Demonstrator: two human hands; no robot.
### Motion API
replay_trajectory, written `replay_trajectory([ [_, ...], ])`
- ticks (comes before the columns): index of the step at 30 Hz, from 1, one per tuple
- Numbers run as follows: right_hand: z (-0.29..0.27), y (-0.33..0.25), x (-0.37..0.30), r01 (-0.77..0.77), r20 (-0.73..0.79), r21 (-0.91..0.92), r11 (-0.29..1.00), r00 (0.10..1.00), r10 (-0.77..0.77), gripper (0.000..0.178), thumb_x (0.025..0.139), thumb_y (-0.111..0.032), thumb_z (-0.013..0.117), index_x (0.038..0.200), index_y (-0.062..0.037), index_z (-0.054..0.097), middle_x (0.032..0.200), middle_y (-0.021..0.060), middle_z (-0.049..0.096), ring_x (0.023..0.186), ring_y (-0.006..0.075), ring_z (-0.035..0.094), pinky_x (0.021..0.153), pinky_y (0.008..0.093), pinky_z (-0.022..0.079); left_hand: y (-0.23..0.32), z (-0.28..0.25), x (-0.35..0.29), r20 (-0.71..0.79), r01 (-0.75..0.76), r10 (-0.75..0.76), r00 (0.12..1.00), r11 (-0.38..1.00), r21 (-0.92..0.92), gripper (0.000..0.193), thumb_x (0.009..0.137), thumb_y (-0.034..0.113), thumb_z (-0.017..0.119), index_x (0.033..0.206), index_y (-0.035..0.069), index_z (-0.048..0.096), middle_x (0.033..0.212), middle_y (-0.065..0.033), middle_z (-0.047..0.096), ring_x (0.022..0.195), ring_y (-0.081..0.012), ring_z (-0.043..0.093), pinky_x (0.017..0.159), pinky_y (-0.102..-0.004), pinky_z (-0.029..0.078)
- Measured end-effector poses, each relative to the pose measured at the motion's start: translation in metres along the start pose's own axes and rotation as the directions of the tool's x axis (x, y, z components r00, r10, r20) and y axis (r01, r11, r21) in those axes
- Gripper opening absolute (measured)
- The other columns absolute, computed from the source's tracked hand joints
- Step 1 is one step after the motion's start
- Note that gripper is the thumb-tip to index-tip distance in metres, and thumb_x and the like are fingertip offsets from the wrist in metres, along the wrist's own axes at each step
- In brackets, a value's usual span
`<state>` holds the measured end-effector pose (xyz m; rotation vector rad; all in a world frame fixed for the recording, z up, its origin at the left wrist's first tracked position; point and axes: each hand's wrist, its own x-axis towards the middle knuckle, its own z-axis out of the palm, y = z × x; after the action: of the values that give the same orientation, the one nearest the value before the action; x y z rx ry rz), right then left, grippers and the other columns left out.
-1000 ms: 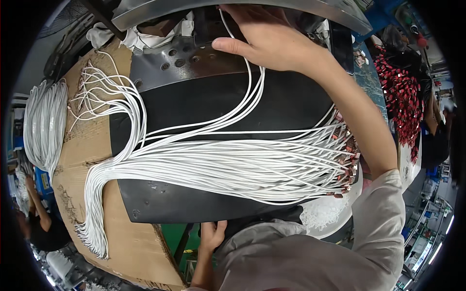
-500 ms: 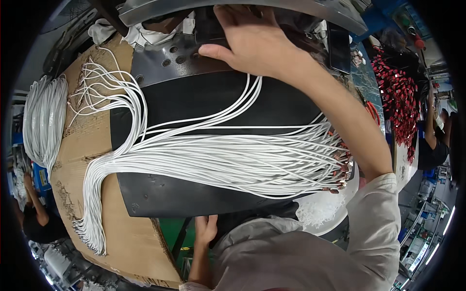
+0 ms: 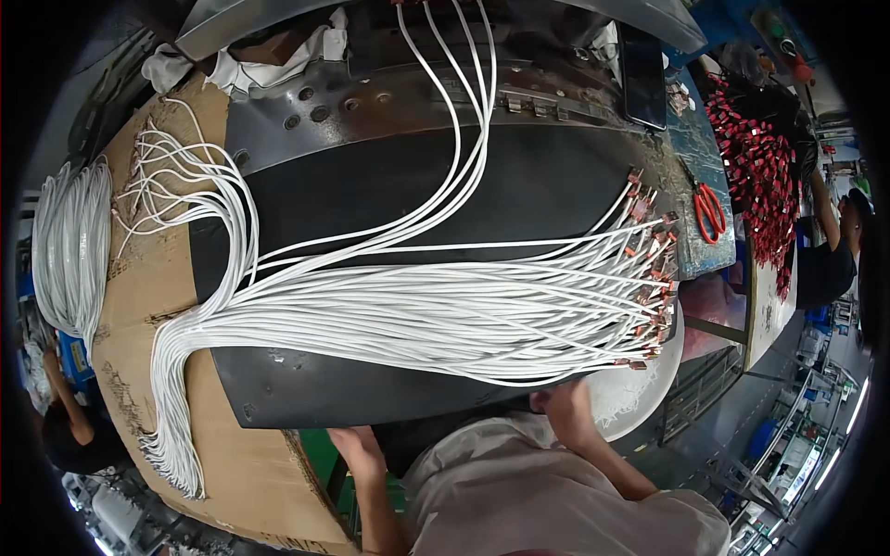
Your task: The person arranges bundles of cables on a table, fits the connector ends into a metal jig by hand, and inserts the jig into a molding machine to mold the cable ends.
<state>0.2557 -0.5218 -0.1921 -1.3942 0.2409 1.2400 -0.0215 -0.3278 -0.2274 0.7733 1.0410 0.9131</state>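
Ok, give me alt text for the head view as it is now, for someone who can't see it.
A thick bundle of white wires with copper terminals lies fanned across a black mat. Both hands rest at the near edge, the left hand and right hand, neither holding wires.

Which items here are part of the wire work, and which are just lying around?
In use: white wires with copper terminals, black mat, left hand, right hand.
Lying about: red scissors, dark phone, white rags, coiled wire bundle.
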Motion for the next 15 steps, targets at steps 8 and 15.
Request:
replay_trajectory([
  [8,-0.021,0.039,0.045,0.407,-0.199,0.525,0.747,0.912,-0.358,0.057,0.104,-0.043,0.048,0.146,-0.0051,0.052,0.146,0.0092,0.059,0.135,0.0279,0.055,0.116,0.0454,0.041,-0.009,0.024,0.012,-0.1,0.106,-0.105,0.989,0.994,-0.002,0.042,0.11,0.029,0.048,0.142,0.002,0.051,0.14,-0.0082,0.056,0.131,-0.0213,0.053,0.113,-0.0419,0.042],
  [15,-0.021,0.044,0.04,0.329,-0.067,0.511,0.794,0.936,-0.345,0.063,0.105,-0.05,0.046,0.151,-0.0077,0.047,0.15,0.0081,0.056,0.14,0.0287,0.05,0.118,0.0467,0.039,-0.007,-0.006,0.017,0.055,0.024,-0.049,0.997,0.923,0.384,0.042,0.11,0.029,0.048,0.138,-0.001,0.054,0.135,-0.0118,0.059,0.125,-0.022,0.057,0.107,-0.0422,0.046],
])
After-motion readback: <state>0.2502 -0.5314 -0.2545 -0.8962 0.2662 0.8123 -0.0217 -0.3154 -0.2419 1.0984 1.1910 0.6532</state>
